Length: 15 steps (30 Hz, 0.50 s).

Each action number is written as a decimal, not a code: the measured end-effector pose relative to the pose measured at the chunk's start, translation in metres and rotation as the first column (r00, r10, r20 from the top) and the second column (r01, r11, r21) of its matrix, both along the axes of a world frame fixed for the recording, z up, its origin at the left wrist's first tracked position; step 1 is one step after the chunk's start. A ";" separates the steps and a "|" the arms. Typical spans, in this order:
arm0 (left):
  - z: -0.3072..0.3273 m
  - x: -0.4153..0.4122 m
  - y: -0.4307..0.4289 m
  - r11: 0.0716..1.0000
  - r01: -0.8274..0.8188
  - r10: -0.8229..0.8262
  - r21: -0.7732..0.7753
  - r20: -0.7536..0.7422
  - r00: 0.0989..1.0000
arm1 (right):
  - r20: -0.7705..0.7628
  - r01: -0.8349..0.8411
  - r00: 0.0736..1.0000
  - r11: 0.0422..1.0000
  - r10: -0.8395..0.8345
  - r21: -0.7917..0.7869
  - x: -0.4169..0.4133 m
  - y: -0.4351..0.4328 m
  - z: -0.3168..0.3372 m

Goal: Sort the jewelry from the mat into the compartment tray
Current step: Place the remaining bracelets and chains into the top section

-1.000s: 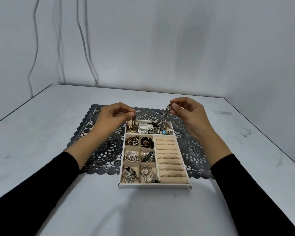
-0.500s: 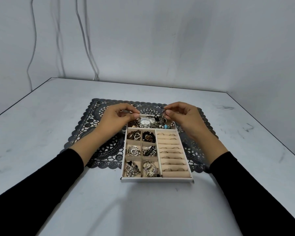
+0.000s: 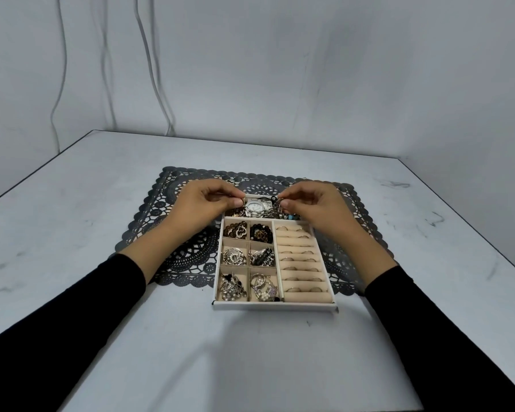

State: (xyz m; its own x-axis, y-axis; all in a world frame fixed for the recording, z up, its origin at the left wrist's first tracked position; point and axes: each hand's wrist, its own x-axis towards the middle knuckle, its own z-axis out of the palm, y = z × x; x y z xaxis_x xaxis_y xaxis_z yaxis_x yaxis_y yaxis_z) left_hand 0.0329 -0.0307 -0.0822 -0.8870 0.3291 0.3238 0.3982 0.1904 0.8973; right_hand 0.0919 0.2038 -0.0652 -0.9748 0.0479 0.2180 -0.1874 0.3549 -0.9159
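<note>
L hand (image 3: pixel 202 200) & R hand (image 3: pixel 312 205) each pinch chain (image 3: pixel 277 208) over tray (image 3: pixel 275 306); watch (image 3: pixel 254 207) dial unreadable.

Left hand (image 3: pixel 202 201) and right hand (image 3: pixel 313 204) pinch jewelry (image 3: pixel 276 207) (over the tray (image 3: pixel 274 306)).

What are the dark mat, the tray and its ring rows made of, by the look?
Mat: dark grey lace-pattern sheet, probably plastic or vinyl; the table shows through its holes. Tray: thin white matte rim, likely card or board. Ring rows: beige padded rolls with a soft, matte look, perhaps velvet or suede.
</note>
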 end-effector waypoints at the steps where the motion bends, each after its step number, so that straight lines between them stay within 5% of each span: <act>1: 0.000 0.001 0.002 1.000 0.005 -0.005 -0.001 -0.004 1.000 | -0.009 0.022 1.000 1.000 -0.021 0.015 0.000 -0.002 -0.001; 15: -0.007 -0.004 -0.001 0.971 -0.005 -0.081 -0.238 -0.351 0.933 | -0.071 0.078 0.996 0.960 -0.061 0.270 -0.005 0.000 -0.004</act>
